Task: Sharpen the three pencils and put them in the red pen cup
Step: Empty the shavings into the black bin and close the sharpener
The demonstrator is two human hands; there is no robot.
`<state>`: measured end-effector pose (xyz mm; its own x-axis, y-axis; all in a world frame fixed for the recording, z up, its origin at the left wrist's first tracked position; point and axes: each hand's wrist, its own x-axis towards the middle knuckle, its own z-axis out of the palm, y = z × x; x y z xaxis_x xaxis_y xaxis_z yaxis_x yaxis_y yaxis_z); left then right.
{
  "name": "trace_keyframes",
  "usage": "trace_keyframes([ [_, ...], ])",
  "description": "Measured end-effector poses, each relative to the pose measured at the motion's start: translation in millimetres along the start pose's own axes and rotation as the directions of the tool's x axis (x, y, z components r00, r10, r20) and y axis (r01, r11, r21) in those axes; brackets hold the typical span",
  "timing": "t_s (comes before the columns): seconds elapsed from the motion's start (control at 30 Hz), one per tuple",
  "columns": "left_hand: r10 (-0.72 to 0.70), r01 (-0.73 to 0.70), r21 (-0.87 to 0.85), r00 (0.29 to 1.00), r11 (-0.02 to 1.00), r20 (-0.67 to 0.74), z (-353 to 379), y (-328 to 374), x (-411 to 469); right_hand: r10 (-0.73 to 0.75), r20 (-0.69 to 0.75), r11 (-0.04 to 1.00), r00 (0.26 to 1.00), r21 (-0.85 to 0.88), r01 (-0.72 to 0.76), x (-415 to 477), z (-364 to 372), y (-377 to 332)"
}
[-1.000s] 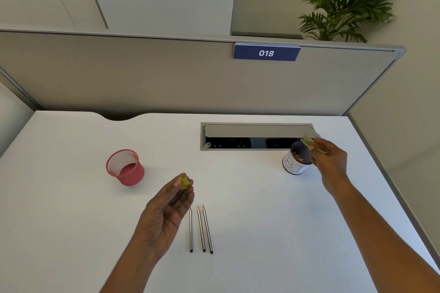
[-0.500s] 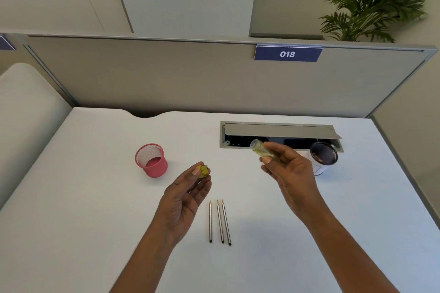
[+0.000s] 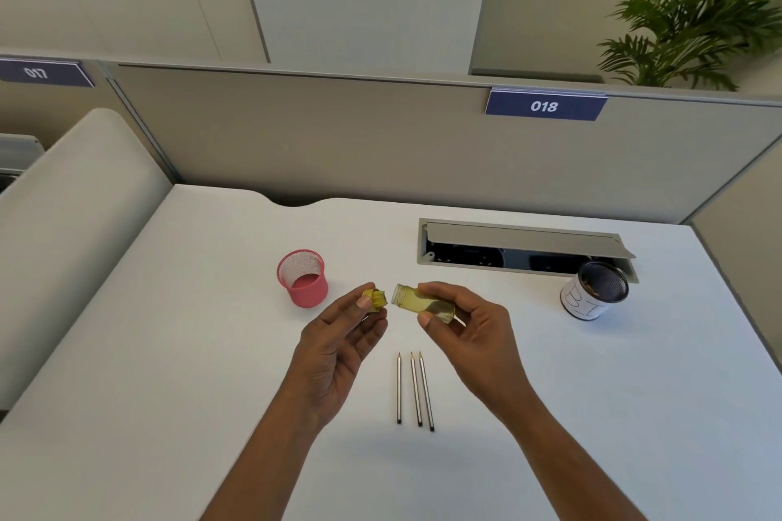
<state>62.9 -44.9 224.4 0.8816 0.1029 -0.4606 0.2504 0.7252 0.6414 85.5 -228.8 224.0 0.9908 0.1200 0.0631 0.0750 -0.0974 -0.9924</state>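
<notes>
Pencils (image 3: 414, 391), three of them, lie side by side on the white bench (image 3: 169, 351), points away from the person, the two on the right nearly touching. Up and to the left of the pencils stands the red cup (image 3: 302, 278), a mesh pot, upright and with nothing seen inside. Above the pencils both hands are raised off the bench. The left hand (image 3: 338, 347) pinches a small yellow sharpener head (image 3: 375, 299) between thumb and fingertips. The right hand (image 3: 469, 330) grips a clear yellowish tube (image 3: 421, 302) by its closed end, holding it nearly level with its open mouth turned toward the sharpener head; a narrow gap parts the two pieces. Well to the right of the pencils stands a white tin (image 3: 594, 290) with dark marks on its side and brownish bits inside. Behind the tin a cable hatch (image 3: 524, 247) in the bench is propped open.
</notes>
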Motion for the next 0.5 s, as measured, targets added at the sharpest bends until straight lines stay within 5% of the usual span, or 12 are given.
trace_keyframes([
  [0.5, 0.076, -0.079, 0.156, 0.997, 0.985, 0.026, -16, 6, -5, -0.148, 0.106, 0.976, 0.983, -0.143, 0.162, -4, 14, 4],
])
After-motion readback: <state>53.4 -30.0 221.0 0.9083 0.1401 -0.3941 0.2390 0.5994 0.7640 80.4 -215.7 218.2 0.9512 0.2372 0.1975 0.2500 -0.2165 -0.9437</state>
